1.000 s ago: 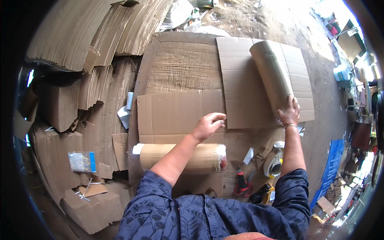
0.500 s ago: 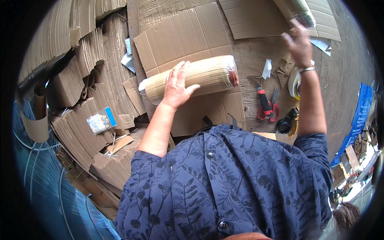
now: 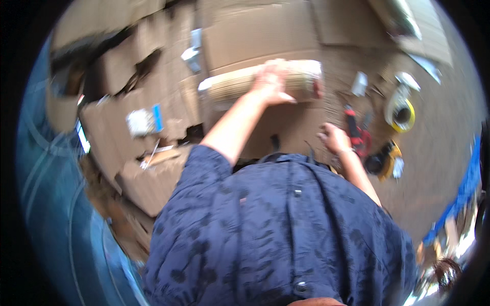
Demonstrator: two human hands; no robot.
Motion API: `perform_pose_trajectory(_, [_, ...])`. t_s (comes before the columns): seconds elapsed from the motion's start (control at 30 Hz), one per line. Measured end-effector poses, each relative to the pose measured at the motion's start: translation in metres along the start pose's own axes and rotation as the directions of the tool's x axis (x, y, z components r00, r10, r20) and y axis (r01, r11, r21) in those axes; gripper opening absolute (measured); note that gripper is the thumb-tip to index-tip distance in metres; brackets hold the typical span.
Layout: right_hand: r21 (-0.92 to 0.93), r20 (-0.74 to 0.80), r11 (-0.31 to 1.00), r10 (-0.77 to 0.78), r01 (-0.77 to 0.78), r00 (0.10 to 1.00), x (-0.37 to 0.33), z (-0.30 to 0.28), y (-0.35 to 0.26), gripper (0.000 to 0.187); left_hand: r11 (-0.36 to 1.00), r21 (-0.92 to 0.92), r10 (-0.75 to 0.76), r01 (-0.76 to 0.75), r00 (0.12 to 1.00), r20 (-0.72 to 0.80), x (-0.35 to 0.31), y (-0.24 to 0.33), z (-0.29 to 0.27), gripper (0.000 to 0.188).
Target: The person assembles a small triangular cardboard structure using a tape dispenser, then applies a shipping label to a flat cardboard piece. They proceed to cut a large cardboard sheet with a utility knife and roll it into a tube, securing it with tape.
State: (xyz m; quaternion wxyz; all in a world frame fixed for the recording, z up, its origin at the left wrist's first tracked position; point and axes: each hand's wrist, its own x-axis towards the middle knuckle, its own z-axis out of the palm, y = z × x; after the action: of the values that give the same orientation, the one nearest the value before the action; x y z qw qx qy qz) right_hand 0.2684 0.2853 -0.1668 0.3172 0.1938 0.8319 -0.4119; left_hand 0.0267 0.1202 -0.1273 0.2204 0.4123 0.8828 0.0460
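Observation:
A roll wrapped in corrugated cardboard [image 3: 229,86], with clear plastic at its right end, lies across a flat cardboard sheet [image 3: 255,33]. On top of it rests my left hand [image 3: 270,81], open, fingers over the roll and thumb apart toward me. My right hand [image 3: 334,137] is over the lower right side of the sheet, just left of the red-handled scissors [image 3: 363,143] and a red and black tool [image 3: 351,122]. Its fingers look bent but are smeared by motion, and I make out nothing in them.
At right lie a yellow-cored clear tape roll [image 3: 403,116], a yellow and black tape dispenser [image 3: 390,158] and a white scrap [image 3: 359,84]. Another wrapped roll [image 3: 395,18] lies at upper right. Stacked cardboard [image 3: 115,115] fills the left, with a small clear bag [image 3: 141,122] on it.
My right hand has come back from the upper-right roll to beside the scissors. My left hand stays on the near roll, shifted toward its right end. The whole view has moved and blurred.

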Motion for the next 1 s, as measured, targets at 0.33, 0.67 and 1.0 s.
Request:
perform_pose_trajectory(0.33, [-0.004, -0.232, 0.993, 0.112, -0.116, 0.966, -0.036, -0.022, 0.037, 0.034, 0.753, -0.618, -0.656, 0.228, 0.344, -0.672, -0.098, -0.180, 0.034, 0.039])
perform_pose_trajectory(0.67, [-0.232, 0.000, 0.972, 0.031, -0.030, 1.000, -0.029, 0.033, -0.026, 0.042, 0.142, -0.977, -0.983, 0.158, 0.139, -0.120, -0.125, -0.275, 0.066, 0.013])
perform_pose_trajectory(1.0, [0.699, 0.061, 0.714, -0.125, 0.047, 0.990, 0.002, 0.045, -0.222, 0.047, 0.159, -0.924, -0.472, -0.347, 0.795, -0.380, -0.211, -0.133, -0.002, 0.040])
